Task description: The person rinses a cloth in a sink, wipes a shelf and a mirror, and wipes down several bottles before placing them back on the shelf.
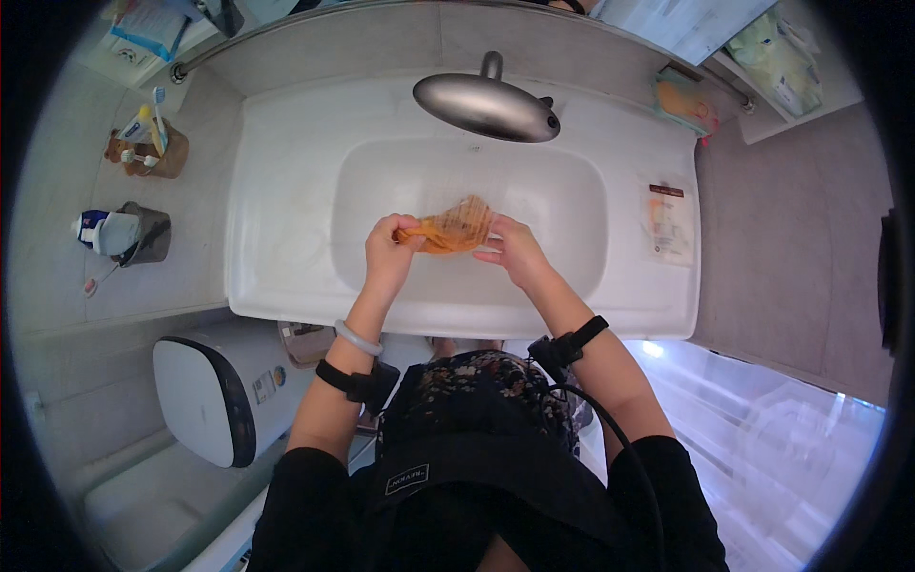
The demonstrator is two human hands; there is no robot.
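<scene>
Over the basin of the white sink (286, 276), a crumpled orange cloth-like piece (448, 232) is stretched between my hands. It looks thin, and fine pale streaks like falling water cross its right part. My left hand (389, 252) pinches its left end with the fingers closed. At the right end, the fingertips of my right hand (518, 252) grip the edge, the thumb a little lower. The metal oval faucet (487, 107) hangs beyond the piece.
Left of the sink are a brown cup with toothbrushes (170, 153) and a grey cup (152, 234). A flat clear packet (670, 225) lies on the sink's right rim. An orange and green pack (684, 103) stands at the back right. A white rounded appliance (202, 400) is at lower left.
</scene>
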